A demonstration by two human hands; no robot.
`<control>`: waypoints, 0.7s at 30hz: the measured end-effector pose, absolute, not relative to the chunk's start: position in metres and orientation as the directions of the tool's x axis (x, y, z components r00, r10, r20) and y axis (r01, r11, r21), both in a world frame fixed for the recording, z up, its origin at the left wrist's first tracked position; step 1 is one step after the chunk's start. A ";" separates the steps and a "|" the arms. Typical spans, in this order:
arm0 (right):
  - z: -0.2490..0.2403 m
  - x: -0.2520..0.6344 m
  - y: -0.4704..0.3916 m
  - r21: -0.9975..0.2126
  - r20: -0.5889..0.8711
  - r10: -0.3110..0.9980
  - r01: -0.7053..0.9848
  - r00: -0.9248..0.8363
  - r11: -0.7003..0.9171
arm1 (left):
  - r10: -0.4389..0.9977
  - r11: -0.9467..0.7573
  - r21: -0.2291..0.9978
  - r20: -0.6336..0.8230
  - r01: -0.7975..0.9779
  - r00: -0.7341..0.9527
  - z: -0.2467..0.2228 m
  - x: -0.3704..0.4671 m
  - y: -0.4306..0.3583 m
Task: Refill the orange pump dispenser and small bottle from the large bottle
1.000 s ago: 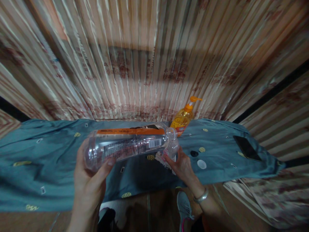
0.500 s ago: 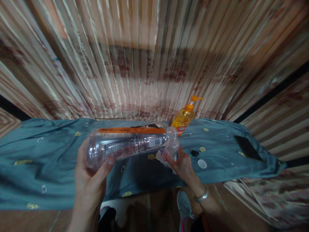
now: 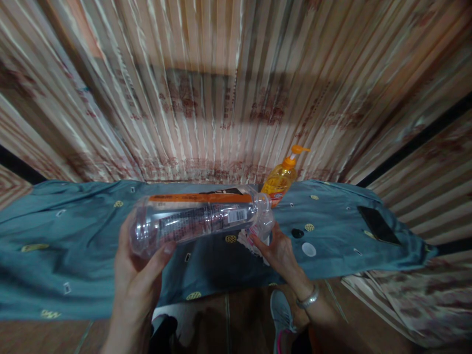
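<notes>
My left hand (image 3: pixel 138 265) is closed around the base end of a large clear plastic bottle (image 3: pixel 206 216). The bottle lies almost level in the air, its neck to the right; an orange band and a barcode show on its label. At that neck, my right hand (image 3: pixel 278 250) grips a small clear plastic container (image 3: pixel 264 222). The two mouths appear to meet, though I cannot tell whether they touch. Something crumpled and whitish-pink (image 3: pixel 250 242) hangs by my right fingers. Behind the neck stands an orange pump bottle (image 3: pixel 279 182) with yellow liquid.
A blue-green patterned cloth (image 3: pixel 84 236) covers the narrow table. To the right lie a small black object (image 3: pixel 297 233), a white disc (image 3: pixel 309 250) and a dark phone-like slab (image 3: pixel 378 224). A striped curtain (image 3: pixel 206 98) hangs behind. Shoes (image 3: pixel 282 314) show on the tiled floor below.
</notes>
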State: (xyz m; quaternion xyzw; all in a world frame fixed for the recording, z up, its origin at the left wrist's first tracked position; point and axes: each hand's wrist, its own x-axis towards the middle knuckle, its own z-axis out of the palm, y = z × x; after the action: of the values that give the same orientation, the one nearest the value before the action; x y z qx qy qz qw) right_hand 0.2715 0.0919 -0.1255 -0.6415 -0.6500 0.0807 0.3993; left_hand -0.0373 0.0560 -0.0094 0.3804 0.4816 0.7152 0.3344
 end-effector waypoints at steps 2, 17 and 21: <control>-0.126 0.273 0.092 -0.612 0.411 0.901 0.774 0.137 0.161 | 0.845 -0.320 0.942 0.237 -0.099 -0.479 -0.010 -0.037 0.055; -0.136 0.272 0.094 -0.547 0.487 0.866 0.811 0.109 0.205 | 0.867 -0.354 0.923 0.263 -0.151 -0.423 -0.030 -0.055 0.058; -0.137 0.271 0.095 -0.544 0.526 0.844 0.805 0.108 0.236 | 0.869 -0.347 0.926 0.258 -0.149 -0.422 -0.027 -0.053 0.059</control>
State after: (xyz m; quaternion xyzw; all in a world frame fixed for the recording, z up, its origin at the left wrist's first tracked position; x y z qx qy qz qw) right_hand 0.2711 0.0948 -0.1366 -0.6178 -0.6675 0.0232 0.4151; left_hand -0.0525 0.0585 -0.0266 0.4029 0.4471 0.7148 0.3561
